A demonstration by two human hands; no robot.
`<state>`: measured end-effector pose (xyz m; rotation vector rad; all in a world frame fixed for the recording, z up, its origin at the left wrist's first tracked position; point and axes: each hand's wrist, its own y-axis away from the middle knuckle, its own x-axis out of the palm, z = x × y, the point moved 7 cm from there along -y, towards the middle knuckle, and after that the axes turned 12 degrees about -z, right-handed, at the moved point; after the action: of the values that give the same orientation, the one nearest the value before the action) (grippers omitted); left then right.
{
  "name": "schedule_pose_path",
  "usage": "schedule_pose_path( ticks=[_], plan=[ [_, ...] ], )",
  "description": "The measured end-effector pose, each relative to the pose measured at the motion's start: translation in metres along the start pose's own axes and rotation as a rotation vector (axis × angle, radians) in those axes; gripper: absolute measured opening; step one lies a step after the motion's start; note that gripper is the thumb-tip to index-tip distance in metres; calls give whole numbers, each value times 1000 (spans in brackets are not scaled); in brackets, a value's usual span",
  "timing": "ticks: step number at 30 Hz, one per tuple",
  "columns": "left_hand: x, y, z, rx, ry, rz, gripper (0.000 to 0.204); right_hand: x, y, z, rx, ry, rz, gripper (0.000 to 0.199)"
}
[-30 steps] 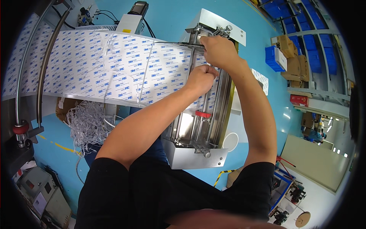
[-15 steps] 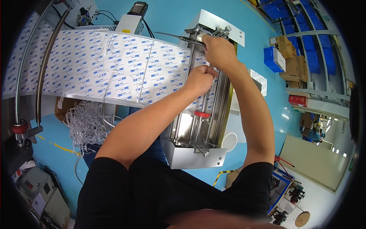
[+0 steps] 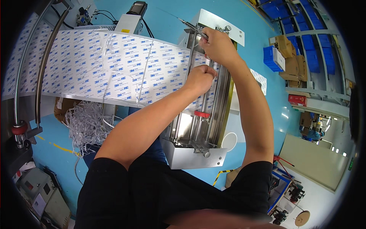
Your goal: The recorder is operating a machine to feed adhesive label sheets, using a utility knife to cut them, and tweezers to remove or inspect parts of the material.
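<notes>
My right hand (image 3: pixel 220 46) is closed round a slim, pointed metal tool (image 3: pixel 191 26) at the far end of a silver roller machine (image 3: pixel 196 156). The tool's tip points to the far left; its exact kind is unclear. Lower down, my left hand (image 3: pixel 200 79) rests over the machine's rods with fingers curled together, by the right end of a wide white sheet (image 3: pixel 126 65) with blue print. What those fingers grip, if anything, is hidden. A red collar (image 3: pixel 202 114) sits on the rods nearer to me.
A bent metal bar frame (image 3: pixel 21 76) crosses the sheet's left part. Shredded white strips (image 3: pixel 85 124) hang below the sheet. A white-topped box machine (image 3: pixel 129 23) stands beyond it. Blue bins, a blue crate (image 3: pixel 273 59) and cartons fill the right side. A control box (image 3: pixel 38 187) stands lower left.
My right hand has shifted slightly away from me, and the tool has swung from pointing left to pointing up-left. My left hand stays in place.
</notes>
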<state>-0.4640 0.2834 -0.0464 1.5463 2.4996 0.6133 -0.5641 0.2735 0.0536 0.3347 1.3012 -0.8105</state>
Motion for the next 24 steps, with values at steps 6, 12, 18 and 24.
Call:
schedule_pose_path(
  ticks=[6,12,18,24],
  plan=[
    [0,1,0,-27,18,4,18,0,1,2,-50,259,45,15],
    [-1,3,-4,-28,-14,17,19,-13,9,-6,-18,263,137,11],
    [0,1,0,-27,15,16,20,-40,9,-31,104,17,-88,17],
    [2,0,1,7,22,27,18,-43,15,-41,273,-267,-95,24]
  ],
)
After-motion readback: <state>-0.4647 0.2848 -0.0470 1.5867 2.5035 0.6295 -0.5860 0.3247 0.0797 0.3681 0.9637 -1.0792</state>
